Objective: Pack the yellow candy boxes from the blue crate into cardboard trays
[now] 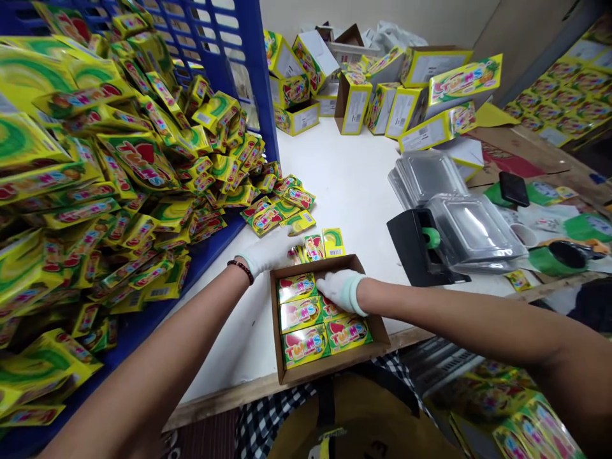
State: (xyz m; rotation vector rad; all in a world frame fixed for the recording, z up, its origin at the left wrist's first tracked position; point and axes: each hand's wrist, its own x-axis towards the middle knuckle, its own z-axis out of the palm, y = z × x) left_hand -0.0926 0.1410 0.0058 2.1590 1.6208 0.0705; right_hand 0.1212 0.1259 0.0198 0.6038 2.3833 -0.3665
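Observation:
An open cardboard box (381, 331) sits at the table's front edge, with several yellow-green TWINS packs (306, 344) lying flat inside in two columns. My right hand (338, 288), in a white glove, reaches into its far right part. Its fingers are bent down and together over the packs, and what lies under them is hidden. Beyond the box's far left corner, my white-gloved left hand (271, 250) closes on the leftmost of a small row of packs (314, 247). Another pack (333, 242) stands at the right end of that row.
A blue crate (268, 83) on the left spills a large heap of packs (138, 159) onto the white table (329, 166). Yellow cartons (354, 105) stand at the back. To the right lie clear plastic trays (478, 229), a black tape dispenser (406, 248) and a phone (514, 189).

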